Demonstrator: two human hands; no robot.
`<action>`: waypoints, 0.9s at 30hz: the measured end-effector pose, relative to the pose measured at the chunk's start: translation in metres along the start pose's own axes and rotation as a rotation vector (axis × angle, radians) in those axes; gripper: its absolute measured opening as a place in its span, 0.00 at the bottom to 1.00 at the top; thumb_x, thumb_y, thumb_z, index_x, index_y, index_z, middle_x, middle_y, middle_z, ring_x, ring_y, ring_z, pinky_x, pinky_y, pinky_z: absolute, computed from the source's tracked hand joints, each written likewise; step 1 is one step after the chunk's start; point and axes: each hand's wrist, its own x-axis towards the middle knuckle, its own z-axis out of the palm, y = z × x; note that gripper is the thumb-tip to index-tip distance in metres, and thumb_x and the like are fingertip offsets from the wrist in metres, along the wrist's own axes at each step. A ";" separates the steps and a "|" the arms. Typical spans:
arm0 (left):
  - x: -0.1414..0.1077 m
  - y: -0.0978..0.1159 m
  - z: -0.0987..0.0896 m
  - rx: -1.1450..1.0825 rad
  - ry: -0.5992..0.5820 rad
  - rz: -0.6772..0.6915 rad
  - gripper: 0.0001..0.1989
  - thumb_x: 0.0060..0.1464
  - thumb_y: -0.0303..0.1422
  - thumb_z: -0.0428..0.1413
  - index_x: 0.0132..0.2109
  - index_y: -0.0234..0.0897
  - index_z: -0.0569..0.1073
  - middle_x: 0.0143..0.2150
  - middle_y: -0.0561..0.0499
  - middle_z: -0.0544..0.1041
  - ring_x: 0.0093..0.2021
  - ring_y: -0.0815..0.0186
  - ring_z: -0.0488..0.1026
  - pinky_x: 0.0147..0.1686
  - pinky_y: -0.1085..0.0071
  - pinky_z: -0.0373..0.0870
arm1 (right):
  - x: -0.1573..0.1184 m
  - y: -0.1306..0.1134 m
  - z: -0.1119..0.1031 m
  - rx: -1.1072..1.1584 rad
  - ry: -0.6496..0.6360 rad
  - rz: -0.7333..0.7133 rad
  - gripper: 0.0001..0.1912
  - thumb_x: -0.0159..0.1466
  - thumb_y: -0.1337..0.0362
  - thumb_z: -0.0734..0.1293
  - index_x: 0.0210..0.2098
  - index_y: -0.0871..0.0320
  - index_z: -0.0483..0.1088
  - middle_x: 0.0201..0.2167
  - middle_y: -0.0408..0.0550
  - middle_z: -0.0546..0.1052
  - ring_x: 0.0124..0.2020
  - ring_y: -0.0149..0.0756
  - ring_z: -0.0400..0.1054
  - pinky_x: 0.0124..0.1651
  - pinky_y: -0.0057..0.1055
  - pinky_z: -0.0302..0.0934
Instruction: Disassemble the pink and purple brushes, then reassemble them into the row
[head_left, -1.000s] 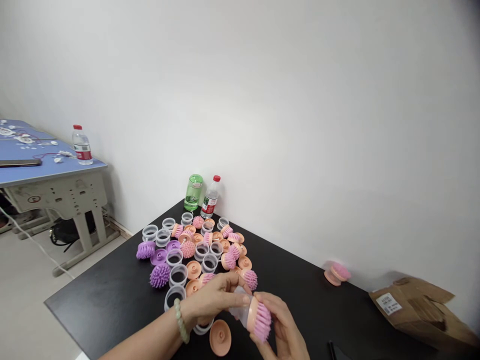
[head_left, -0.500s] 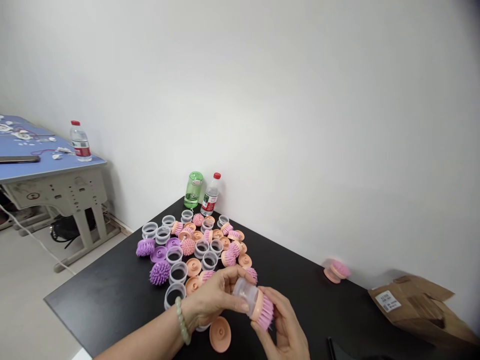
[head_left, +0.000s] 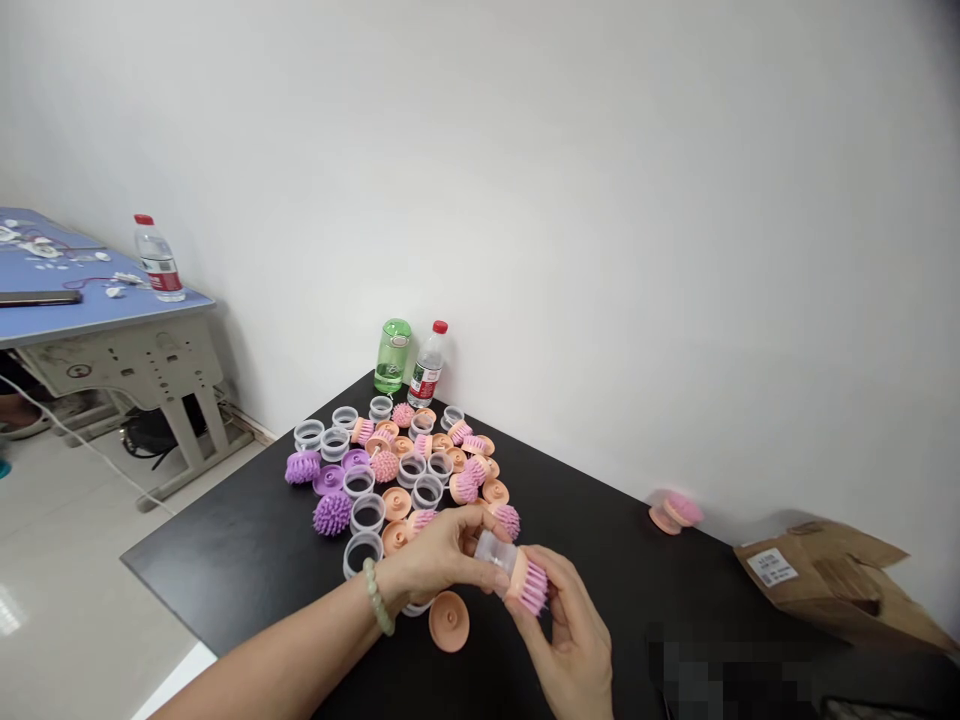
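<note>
Above the black table my left hand (head_left: 457, 555) grips a clear plastic cup-like ring (head_left: 495, 552) between thumb and fingers. My right hand (head_left: 566, 630) pinches a round brush head (head_left: 529, 583) with pink bristles and a peach base. The brush base sits against the end of the clear ring, bristles facing right; whether the two are locked together I cannot tell. Just below my left hand lies a peach cap (head_left: 449, 621) with a small central stub. Left and beyond it are several clear rings (head_left: 368, 514), purple brush heads (head_left: 332, 513), pink brush heads (head_left: 464, 487) and peach caps (head_left: 396, 503).
At the table's back corner stand a green bottle (head_left: 393, 356) and a water bottle (head_left: 428, 365) by the wall. A pink-and-peach brush (head_left: 674, 512) rests farther right, near a brown cardboard box (head_left: 840, 580). A blue desk (head_left: 97, 300) stands at the far left.
The view has tilted down slightly, so the table sits higher. Both hands still hold the clear ring and brush head together, with only a slight shift.
</note>
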 end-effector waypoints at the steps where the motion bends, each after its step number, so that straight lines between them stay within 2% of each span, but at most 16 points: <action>1: 0.000 0.000 0.000 0.019 0.002 -0.004 0.25 0.35 0.33 0.73 0.41 0.33 0.72 0.31 0.54 0.74 0.27 0.71 0.70 0.30 0.72 0.69 | 0.000 0.000 0.000 -0.003 -0.004 -0.007 0.15 0.64 0.64 0.69 0.50 0.54 0.71 0.45 0.53 0.76 0.45 0.45 0.74 0.45 0.38 0.73; 7: 0.001 -0.003 -0.003 0.064 -0.005 -0.013 0.25 0.36 0.33 0.72 0.42 0.32 0.73 0.29 0.54 0.75 0.26 0.71 0.71 0.30 0.72 0.69 | 0.005 -0.006 -0.003 -0.020 -0.015 -0.057 0.14 0.63 0.66 0.70 0.49 0.54 0.72 0.44 0.54 0.77 0.44 0.46 0.74 0.43 0.40 0.74; 11: 0.001 -0.004 -0.003 -0.001 -0.004 -0.057 0.24 0.37 0.36 0.73 0.40 0.31 0.74 0.29 0.52 0.76 0.27 0.69 0.73 0.30 0.71 0.70 | 0.009 -0.011 -0.008 -0.042 -0.049 -0.127 0.16 0.63 0.68 0.69 0.50 0.52 0.73 0.46 0.54 0.78 0.47 0.49 0.74 0.47 0.44 0.73; 15: 0.001 -0.005 -0.001 -0.068 -0.004 -0.104 0.23 0.39 0.38 0.72 0.39 0.32 0.74 0.32 0.51 0.75 0.29 0.69 0.73 0.30 0.71 0.69 | 0.011 -0.013 -0.011 -0.054 -0.073 -0.173 0.19 0.63 0.70 0.68 0.53 0.50 0.72 0.48 0.53 0.77 0.49 0.48 0.74 0.48 0.43 0.72; 18: 0.000 -0.006 0.001 -0.071 -0.021 -0.002 0.24 0.38 0.36 0.73 0.42 0.34 0.74 0.34 0.53 0.74 0.31 0.70 0.70 0.34 0.72 0.67 | 0.009 -0.010 -0.008 -0.058 -0.011 -0.092 0.16 0.62 0.66 0.70 0.50 0.52 0.73 0.45 0.54 0.78 0.46 0.47 0.75 0.47 0.41 0.73; 22: -0.002 -0.004 0.000 0.095 -0.047 0.162 0.26 0.35 0.35 0.74 0.43 0.37 0.76 0.42 0.51 0.71 0.40 0.66 0.69 0.38 0.71 0.64 | 0.006 -0.003 -0.002 0.046 0.029 0.173 0.11 0.63 0.58 0.69 0.44 0.55 0.75 0.38 0.51 0.80 0.37 0.43 0.77 0.39 0.33 0.74; 25: -0.005 0.000 0.001 0.137 -0.071 0.231 0.31 0.37 0.40 0.73 0.49 0.39 0.74 0.48 0.48 0.69 0.47 0.61 0.67 0.45 0.68 0.64 | 0.004 0.000 0.001 0.207 0.014 0.333 0.14 0.64 0.55 0.68 0.44 0.57 0.75 0.38 0.51 0.81 0.37 0.43 0.78 0.36 0.30 0.74; 27: -0.006 0.001 0.002 0.098 -0.041 0.212 0.31 0.44 0.46 0.70 0.53 0.40 0.71 0.48 0.48 0.68 0.47 0.62 0.66 0.43 0.68 0.64 | 0.003 0.001 0.002 0.289 0.035 0.366 0.16 0.63 0.55 0.70 0.46 0.57 0.74 0.41 0.53 0.81 0.40 0.44 0.78 0.39 0.31 0.74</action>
